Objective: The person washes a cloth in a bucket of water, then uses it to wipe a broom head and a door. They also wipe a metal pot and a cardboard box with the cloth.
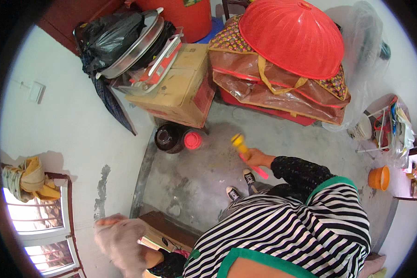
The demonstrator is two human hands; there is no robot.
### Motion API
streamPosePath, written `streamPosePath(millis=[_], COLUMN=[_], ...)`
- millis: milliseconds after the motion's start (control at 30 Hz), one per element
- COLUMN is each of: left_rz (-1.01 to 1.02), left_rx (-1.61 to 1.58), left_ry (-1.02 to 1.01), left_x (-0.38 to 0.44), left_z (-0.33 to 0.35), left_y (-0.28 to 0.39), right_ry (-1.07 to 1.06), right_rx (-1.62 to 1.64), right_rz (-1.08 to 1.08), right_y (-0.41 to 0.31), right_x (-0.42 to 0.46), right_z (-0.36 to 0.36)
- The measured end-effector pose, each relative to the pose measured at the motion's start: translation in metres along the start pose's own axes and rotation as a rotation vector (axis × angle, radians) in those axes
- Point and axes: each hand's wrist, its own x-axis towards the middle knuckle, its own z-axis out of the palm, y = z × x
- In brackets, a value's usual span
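My right hand [255,158] is closed around a yellow tool, likely a flashlight [238,141], and a pink strip-like thing [259,171] shows below the fingers. Both are out over the grey floor, above my black-and-white sneakers [249,176]. At the lower left, my left hand [113,221] grips a pale greyish-pink cloth [121,239] that hangs down over the wrist. The cloth is blurred and covers most of that hand. It is near the white wall, above an open box or drawer.
A cardboard box [173,87] bears pans and black bags. Beside it, a red mesh food cover [292,38] tops a brown storage bag [243,85]. A dark jug [168,138] and a red-capped container [192,140] stand on the floor. An orange bucket [378,178] is at right.
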Motion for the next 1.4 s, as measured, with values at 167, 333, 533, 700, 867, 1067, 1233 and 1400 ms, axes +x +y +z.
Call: streamPosePath(millis=[167, 333, 533, 700, 867, 1067, 1233, 1400], left_rz=[-0.439, -0.574, -0.633, -0.639, -0.706, -0.695, -0.676, -0.662], left_rx=[0.006, -0.351, -0.543, -0.660, -0.761, -0.915, -1.078, -1.288], left_ry=[-0.180, -0.058, -0.131, -0.116, -0.147, -0.168, -0.184, -0.174], left_x=[0.012, 0.064, 0.084, 0.084, 0.076, 0.065, 0.064, 0.057], left_z=[0.087, 0.112, 0.156, 0.174, 0.192, 0.203, 0.220, 0.258], left_y=[0.017, 0.018, 0.007, 0.012, 0.006, -0.031, -0.095, -0.151], right_ry=[0.538, 0.757, 0.665, 0.514, -0.249, -0.487, -0.678, -0.406], right_rx=[0.304, 0.368, -0.232, 0.000, -0.169, -0.068, 0.049, 0.530], right_rz=[0.010, 0.321, 0.447, 0.483, 0.261, -0.662, -0.307, -0.284], right_y=[0.113, 0.147, 0.150, 0.203, 0.057, -0.172, -0.189, -0.264], right_x=[-0.055, 0.133, 0.121, 0.131, 0.110, 0.089, 0.121, 0.124], right_z=[-0.031, -0.116, -0.155, -0.139, -0.067, 0.017, 0.033, 0.025])
